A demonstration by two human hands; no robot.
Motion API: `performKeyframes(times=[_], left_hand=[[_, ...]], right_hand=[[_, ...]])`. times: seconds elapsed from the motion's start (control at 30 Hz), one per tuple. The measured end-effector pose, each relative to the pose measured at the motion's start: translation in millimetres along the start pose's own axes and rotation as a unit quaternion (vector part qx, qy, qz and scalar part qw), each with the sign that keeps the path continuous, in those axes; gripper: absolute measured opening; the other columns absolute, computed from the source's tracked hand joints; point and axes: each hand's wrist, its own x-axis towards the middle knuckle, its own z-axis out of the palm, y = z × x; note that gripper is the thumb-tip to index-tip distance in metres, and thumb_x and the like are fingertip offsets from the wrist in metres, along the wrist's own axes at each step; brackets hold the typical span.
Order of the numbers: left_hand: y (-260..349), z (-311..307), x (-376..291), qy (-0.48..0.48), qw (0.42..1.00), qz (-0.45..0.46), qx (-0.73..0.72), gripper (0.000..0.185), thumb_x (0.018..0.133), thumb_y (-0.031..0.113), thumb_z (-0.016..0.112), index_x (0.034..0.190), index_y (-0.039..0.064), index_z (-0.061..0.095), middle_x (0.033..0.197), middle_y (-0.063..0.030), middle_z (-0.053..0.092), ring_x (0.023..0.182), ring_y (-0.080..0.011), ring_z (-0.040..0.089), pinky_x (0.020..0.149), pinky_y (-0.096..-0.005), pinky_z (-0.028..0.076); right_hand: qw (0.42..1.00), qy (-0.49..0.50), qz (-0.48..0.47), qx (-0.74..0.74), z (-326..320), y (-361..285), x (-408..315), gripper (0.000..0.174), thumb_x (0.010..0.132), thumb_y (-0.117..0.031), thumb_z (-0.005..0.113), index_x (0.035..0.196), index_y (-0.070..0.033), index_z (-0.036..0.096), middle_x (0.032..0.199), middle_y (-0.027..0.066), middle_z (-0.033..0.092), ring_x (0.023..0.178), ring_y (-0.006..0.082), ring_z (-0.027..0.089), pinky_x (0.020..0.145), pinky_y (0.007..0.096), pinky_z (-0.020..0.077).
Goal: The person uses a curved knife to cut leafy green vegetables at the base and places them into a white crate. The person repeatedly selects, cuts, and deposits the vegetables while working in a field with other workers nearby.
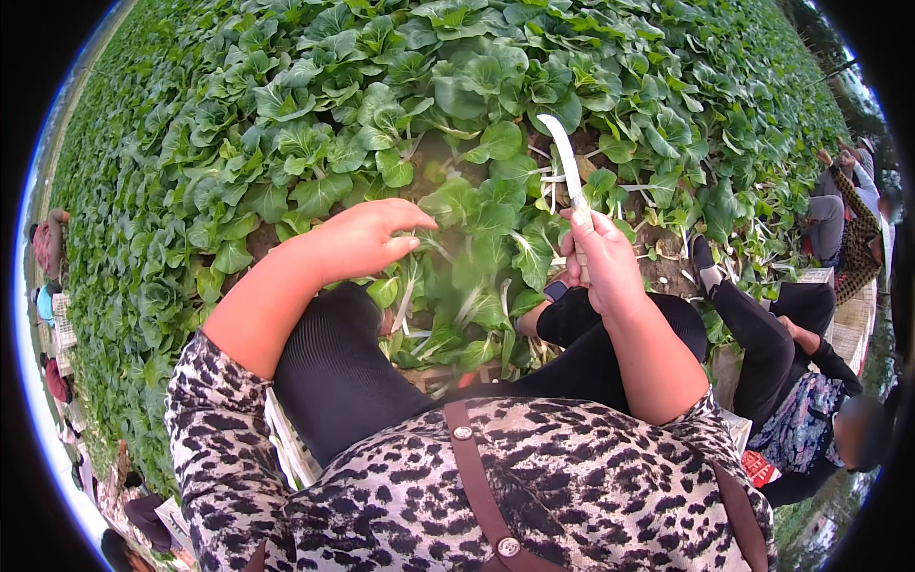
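A knife with a curved pale blade [566, 156] points up and away from me, its handle in the fist of my right hand [604, 261]. My left hand [375, 232] hovers over the plants with thumb and fingers apart, holding nothing. Right of its fingertips are broad green leaves of a bok choy-like vegetable [457, 200], partly hazy in the view. Loose leafy greens with white stalks [479, 307] lie on the ground between my legs. Standing plants [304, 146] grow close beyond my left hand. Cut white stalks [554, 179] show around the blade.
Dense leafy rows [465, 21] fill the field ahead. A pale plastic crate [286, 443] is partly visible under me. On the right sits a co-worker in dark trousers [758, 336], one foot near my knee. Beyond are more people and stacked crates [851, 322]. Others work at far left.
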Motion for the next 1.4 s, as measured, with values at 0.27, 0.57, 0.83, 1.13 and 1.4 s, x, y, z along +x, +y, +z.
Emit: performKeyframes(times=[0.27, 0.57, 0.83, 1.13, 1.4], left_hand=[[-83.3, 145.6, 156.5, -0.199, 0.863, 0.311, 0.346, 0.042, 0.087, 0.017, 0.056, 0.127, 0.006, 0.06, 0.151, -0.0153, 0.041, 0.138, -0.0346, 0.041, 0.114, -0.0423, 0.032], [-203.3, 119.0, 149.4, -0.214, 0.935, -0.152, 0.24, 0.02, 0.079, 0.01, 0.063, 0.094, 0.001, 0.07, 0.099, -0.0169, 0.071, 0.089, -0.0315, 0.071, 0.078, -0.0406, 0.056], [-210.3, 135.4, 131.9, -0.195, 0.948, -0.177, 0.177, 0.02, 0.08, 0.008, 0.061, 0.096, 0.0, 0.07, 0.092, -0.0177, 0.071, 0.087, -0.0342, 0.07, 0.076, -0.0424, 0.056], [-207.4, 91.0, 105.1, -0.127, 0.963, -0.224, -0.084, 0.023, 0.086, 0.019, 0.069, 0.104, 0.006, 0.073, 0.094, -0.0109, 0.073, 0.084, -0.0231, 0.068, 0.08, -0.0361, 0.053], [-182.5, 76.9, 73.2, -0.179, 0.822, -0.2, -0.502, 0.038, 0.088, 0.027, 0.071, 0.115, 0.001, 0.069, 0.106, -0.0037, 0.068, 0.1, -0.0114, 0.057, 0.089, -0.0324, 0.045]], right_hand=[[0.984, 0.077, 0.108, -0.122, -1.0, 46.5, 56.9, 0.023, 0.101, -0.027, 0.055, 0.1, -0.004, 0.054, 0.069, 0.0007, 0.054, 0.047, 0.006, 0.046, 0.042, 0.0221, 0.0389], [0.813, -0.077, 0.107, -0.568, 26.1, 154.3, 125.4, 0.025, 0.092, -0.02, 0.06, 0.107, 0.0, 0.061, 0.09, 0.0208, 0.067, 0.084, 0.0381, 0.066, 0.077, 0.0454, 0.0524], [0.683, -0.28, 0.16, -0.656, 47.4, 238.8, 194.4, 0.025, 0.088, -0.021, 0.059, 0.106, -0.005, 0.067, 0.104, 0.0169, 0.07, 0.097, 0.0343, 0.068, 0.082, 0.0435, 0.0544], [0.807, -0.032, 0.187, -0.56, 22.2, 172.7, 106.1, 0.04, 0.085, -0.031, 0.069, 0.109, 0.001, 0.065, 0.098, 0.0203, 0.069, 0.09, 0.0296, 0.068, 0.081, 0.0379, 0.0526], [0.981, -0.001, 0.034, -0.191, 78.3, 105.9, 132.0, 0.042, 0.082, -0.016, 0.077, 0.118, -0.003, 0.058, 0.093, 0.0012, 0.062, 0.072, 0.0069, 0.056, 0.056, 0.0231, 0.0472]])
